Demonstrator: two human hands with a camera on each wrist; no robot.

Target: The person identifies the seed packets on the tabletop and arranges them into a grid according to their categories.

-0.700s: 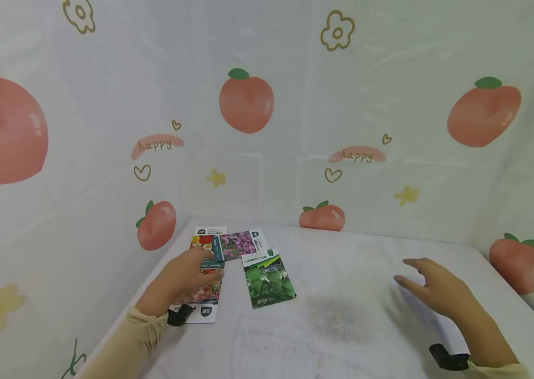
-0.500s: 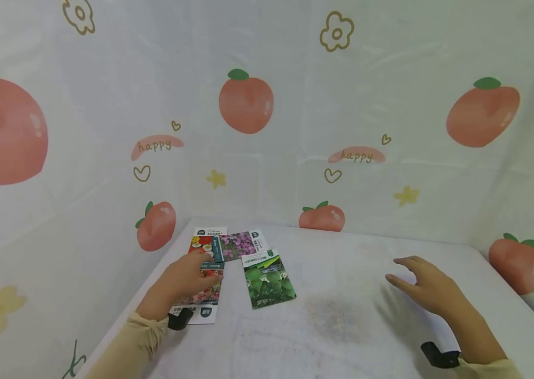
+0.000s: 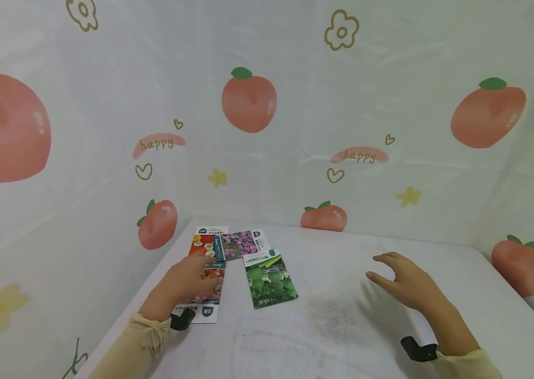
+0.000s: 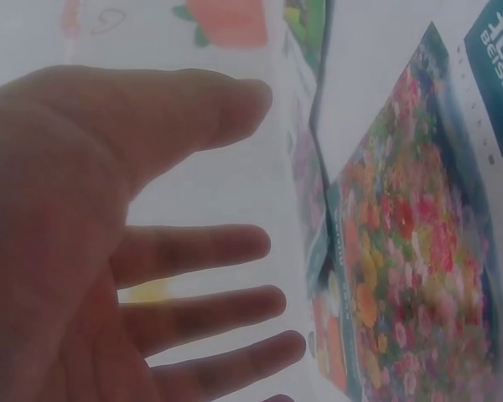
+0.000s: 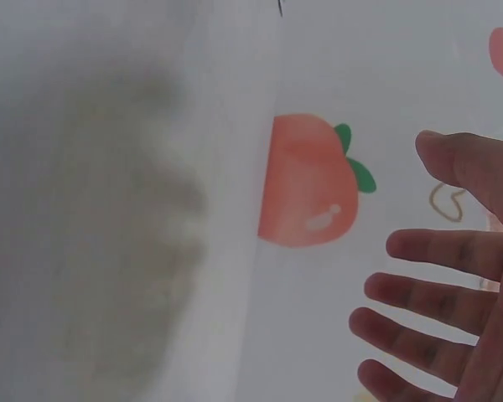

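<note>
I find my two hands well apart and neither holding anything. My left hand (image 3: 183, 284) is over the left edge zone of the worktop (image 3: 290, 347), fingers extended and separated; my right hand (image 3: 404, 281) is raised over the right half, its shadow falling on the surface below. Four printed packets lie toward the far left corner. The mixed-flower packet (image 4: 411, 260) is nearest my left hand, along the left edge. Beyond it, closest to the corner, is the red-and-white-flower packet (image 3: 203, 245), its right side overlapped by the purple-flower packet (image 3: 240, 245). The green packet (image 3: 272, 281) lies to their right, slightly askew, its top touching the purple one. The head view has my left hand covering part of the mixed-flower print; the left wrist view displays that print largely unobstructed, with lettering reading BEISHU. I cannot tell whether my fingers touch it. The right wrist view alone shows my right palm and spread fingers, with nothing in them. Compared with the earlier frames, my right hand has shifted inward from the right edge; my left hand and all packets are essentially unchanged.
</note>
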